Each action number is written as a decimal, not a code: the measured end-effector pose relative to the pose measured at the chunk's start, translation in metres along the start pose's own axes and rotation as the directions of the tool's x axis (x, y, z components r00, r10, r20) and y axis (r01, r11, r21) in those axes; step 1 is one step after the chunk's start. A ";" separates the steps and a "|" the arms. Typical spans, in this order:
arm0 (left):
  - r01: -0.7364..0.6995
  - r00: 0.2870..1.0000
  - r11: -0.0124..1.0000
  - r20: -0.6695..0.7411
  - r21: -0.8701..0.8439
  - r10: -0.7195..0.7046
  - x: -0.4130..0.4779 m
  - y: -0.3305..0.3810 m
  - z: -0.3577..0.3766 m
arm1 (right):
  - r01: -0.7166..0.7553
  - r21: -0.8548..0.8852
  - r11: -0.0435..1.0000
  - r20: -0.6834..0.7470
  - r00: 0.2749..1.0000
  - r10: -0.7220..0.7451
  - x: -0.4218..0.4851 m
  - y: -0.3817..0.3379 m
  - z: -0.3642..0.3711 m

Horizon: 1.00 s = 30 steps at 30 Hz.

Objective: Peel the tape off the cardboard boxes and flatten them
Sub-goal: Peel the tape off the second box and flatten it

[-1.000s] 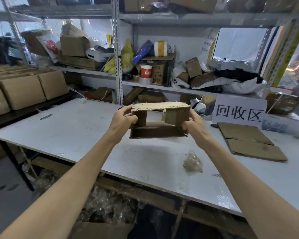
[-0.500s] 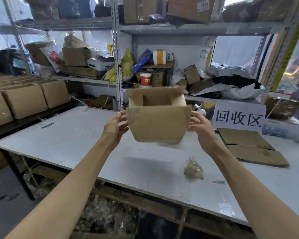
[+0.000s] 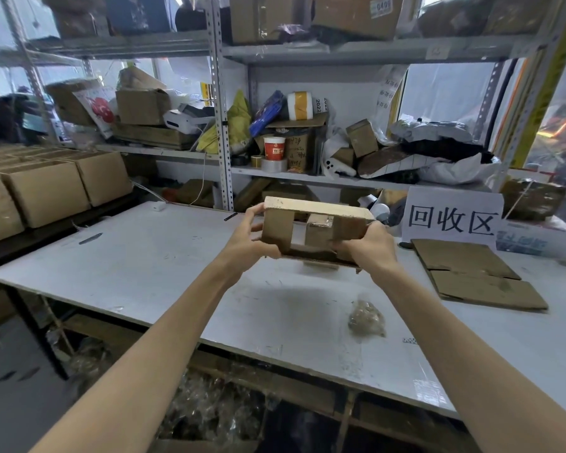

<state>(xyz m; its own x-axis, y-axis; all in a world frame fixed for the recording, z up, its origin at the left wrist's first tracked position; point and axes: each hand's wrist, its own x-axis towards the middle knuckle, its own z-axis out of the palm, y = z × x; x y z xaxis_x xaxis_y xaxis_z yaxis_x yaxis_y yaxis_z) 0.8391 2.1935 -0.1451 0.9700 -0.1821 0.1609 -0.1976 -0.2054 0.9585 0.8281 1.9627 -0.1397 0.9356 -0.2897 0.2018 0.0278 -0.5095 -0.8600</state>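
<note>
- Small cardboard box (image 3: 314, 223): held in the air above the white table (image 3: 144, 273), near its far edge. Flap side faces the person, probably so the seam can be inspected.
- Tape strip (image 3: 320, 223): glossy, across the near flaps, not yet peeled. A gap between the flaps shows daylight through the box; nothing seen inside.
- Left hand (image 3: 247, 245): grasps the box's left end, fingers curled round it.
- Right hand (image 3: 370, 250): clasps the lower right corner, thumb near the tape, apparently placed to pick at it.
- Flattened cardboard (image 3: 471, 276): lies on the table at right, below the sign (image 3: 451, 220); presumably the finished pile.
- Tape wad (image 3: 366, 317): crumpled, on the table near the front edge.
- Open cartons (image 3: 46, 191): row at left, contents hidden.
- Shelving (image 3: 223, 125): holds cartons, a paper cup (image 3: 274, 148) and tape rolls (image 3: 273, 165).
</note>
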 end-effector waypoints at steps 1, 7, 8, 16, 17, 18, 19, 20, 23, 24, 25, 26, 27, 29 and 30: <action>-0.001 1.000 1.000 -0.004 0.020 0.001 0.000 0.002 0.001 | -0.007 -0.043 0.999 -0.023 1.000 0.006 0.000 0.000 0.000; 0.096 0.937 0.992 -0.343 0.084 -0.062 0.002 0.008 0.012 | 0.065 0.016 0.998 -0.003 0.998 -0.065 -0.006 0.002 0.002; 0.114 0.914 0.982 -0.403 0.149 -0.045 0.003 0.006 0.014 | 0.078 0.036 0.996 0.013 0.997 -0.079 -0.006 0.002 0.004; -0.001 0.959 0.982 -0.278 0.188 0.054 0.006 0.004 0.004 | -0.029 0.271 0.962 0.007 1.000 0.028 0.004 0.002 -0.004; -0.011 0.962 0.987 -0.267 0.161 0.054 0.006 0.005 0.004 | -0.031 0.278 0.960 0.015 0.999 0.029 0.005 0.003 -0.004; -0.012 0.965 0.992 -0.260 0.129 0.045 0.006 0.007 0.004 | -0.032 0.286 0.958 0.026 0.999 0.025 0.004 0.004 -0.003; -0.011 0.967 0.996 -0.254 0.088 0.033 0.006 0.008 0.005 | -0.033 0.300 0.953 0.039 0.999 0.023 0.004 0.004 -0.003; -0.015 0.968 0.999 -0.249 0.036 0.024 0.007 0.010 0.007 | -0.035 0.321 0.946 0.055 0.998 0.018 0.003 0.004 -0.004; -0.040 0.971 0.998 -0.238 -0.058 0.025 0.009 0.013 0.010 | -0.066 0.419 0.906 0.114 0.993 0.019 -0.001 0.007 -0.008; -0.043 0.973 0.998 -0.227 -0.050 0.031 0.009 0.013 0.010 | -0.103 0.466 0.879 0.125 0.991 0.050 -0.002 0.009 -0.010; -0.045 0.978 0.999 -0.205 -0.024 0.039 0.009 0.014 0.012 | -0.146 0.505 0.851 0.134 0.987 0.090 -0.002 0.010 -0.012; -0.050 0.984 0.999 -0.170 0.018 0.052 0.009 0.014 0.014 | -0.174 0.534 0.827 0.143 0.983 0.115 -0.003 0.012 -0.016; -0.060 0.990 0.996 -0.125 0.072 0.069 0.007 0.015 0.018 | -0.178 0.565 0.805 0.148 0.983 0.113 -0.003 0.014 -0.019; -0.090 0.995 0.976 -0.032 0.197 0.098 0.006 0.018 0.027 | -0.131 0.657 0.742 0.120 0.990 0.069 -0.003 0.018 -0.029; -0.104 0.994 0.962 0.010 0.252 0.105 0.005 0.021 0.032 | -0.101 0.699 0.708 0.087 0.995 0.056 -0.003 0.020 -0.035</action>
<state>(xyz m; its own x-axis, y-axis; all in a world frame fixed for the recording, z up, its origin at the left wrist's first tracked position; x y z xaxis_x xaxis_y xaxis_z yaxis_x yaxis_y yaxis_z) 0.8353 2.1575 -0.1321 0.9425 -0.2126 0.2578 -0.3264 -0.4207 0.8464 0.8137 1.9248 -0.1410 0.9628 -0.2460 0.1117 0.1712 0.2354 -0.9567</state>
